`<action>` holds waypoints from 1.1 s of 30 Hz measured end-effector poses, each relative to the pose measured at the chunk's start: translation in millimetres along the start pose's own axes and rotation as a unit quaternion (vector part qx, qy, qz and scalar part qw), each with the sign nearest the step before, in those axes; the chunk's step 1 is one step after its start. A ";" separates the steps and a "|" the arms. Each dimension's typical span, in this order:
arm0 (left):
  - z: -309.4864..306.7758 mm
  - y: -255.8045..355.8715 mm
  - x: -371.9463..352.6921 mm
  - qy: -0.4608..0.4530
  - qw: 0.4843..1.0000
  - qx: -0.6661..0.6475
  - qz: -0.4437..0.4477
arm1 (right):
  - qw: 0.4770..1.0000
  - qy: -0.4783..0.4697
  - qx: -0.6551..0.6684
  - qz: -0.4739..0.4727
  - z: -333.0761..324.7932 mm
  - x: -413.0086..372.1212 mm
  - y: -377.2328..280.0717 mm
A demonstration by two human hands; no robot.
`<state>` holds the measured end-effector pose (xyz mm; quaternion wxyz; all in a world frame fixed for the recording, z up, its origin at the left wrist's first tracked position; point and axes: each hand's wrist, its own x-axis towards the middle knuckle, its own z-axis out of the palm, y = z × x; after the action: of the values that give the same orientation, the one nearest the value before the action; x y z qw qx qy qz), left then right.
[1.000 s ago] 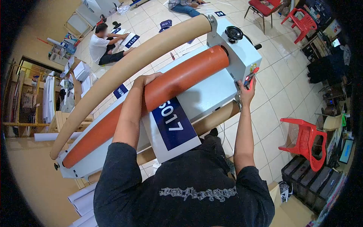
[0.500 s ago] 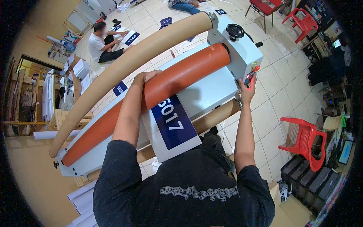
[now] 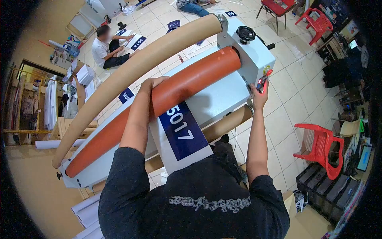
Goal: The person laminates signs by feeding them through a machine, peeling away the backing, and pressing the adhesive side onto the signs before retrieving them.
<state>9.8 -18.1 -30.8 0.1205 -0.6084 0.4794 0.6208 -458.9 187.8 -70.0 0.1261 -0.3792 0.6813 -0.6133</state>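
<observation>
My left hand (image 3: 156, 81) reaches over the orange roller (image 3: 195, 79) of a white machine (image 3: 223, 95). Its visible fingers are stretched out along the roller's far side, their tips hidden. In my right hand (image 3: 260, 96), beside the machine's right end, is a red-handled tool (image 3: 263, 79), apparently scissors. A white sheet with a dark blue panel reading "5017" (image 3: 184, 133) comes out from under the roller on my side and slopes toward my body. Above and beyond lies a long brown roll (image 3: 139, 59).
A black handwheel (image 3: 246, 34) tops the machine's right end. On the floor beyond, a co-worker (image 3: 104, 47) sits by a "5016" sign (image 3: 138, 42); another person's legs (image 3: 193, 8) show farther back. Red chairs (image 3: 322, 149) and black cases (image 3: 324, 191) stand at right.
The "5017" sheet has come slightly farther out toward my body. My hands stay in nearly the same places. The seated co-worker's arm and upper body have shifted a little.
</observation>
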 end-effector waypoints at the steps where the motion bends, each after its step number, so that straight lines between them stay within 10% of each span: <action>1: -2.0 4.9 2.7 -0.002 1.000 0.001 0.000 | 1.000 -0.004 0.017 0.010 -0.2 0.1 1.5; 33: 4.0 12.5 1.2 -0.056 0.998 0.038 0.006 | 0.997 -0.006 0.076 0.008 3.0 -1.1 2.8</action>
<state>-2.2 -22.0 -27.1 0.1665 -0.5649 0.4993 0.6356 -457.3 186.2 -73.6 0.1632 -0.3667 0.6348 -0.6602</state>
